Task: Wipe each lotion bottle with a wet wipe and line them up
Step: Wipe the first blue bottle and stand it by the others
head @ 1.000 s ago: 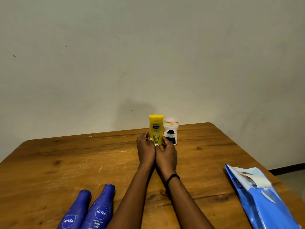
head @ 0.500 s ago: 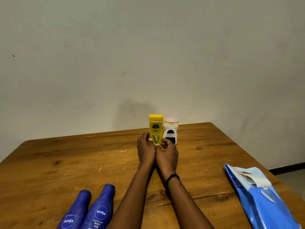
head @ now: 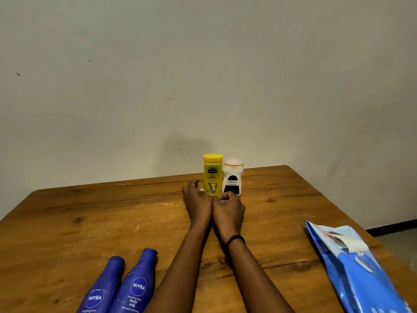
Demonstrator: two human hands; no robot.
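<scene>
A yellow lotion bottle (head: 212,175) stands upright at the far side of the wooden table (head: 90,222), touching a small white bottle (head: 232,179) on its right. My left hand (head: 196,199) rests just left of the yellow bottle's base, its fingers curled and apart with nothing in them. My right hand (head: 228,207) lies in front of the two bottles, curled into a loose fist and holding nothing. Two blue Nivea bottles (head: 137,285) (head: 101,290) lie side by side at the near left. No wet wipe shows in either hand.
A blue pack of wet wipes (head: 361,274) lies at the near right, its flap peeled back. A plain wall rises right behind the table's far edge. The table's right edge runs past the pack, with floor beyond it.
Both hands have let go of the yellow bottle's base and drawn back slightly toward me. The yellow bottle stays upright next to the white one.
</scene>
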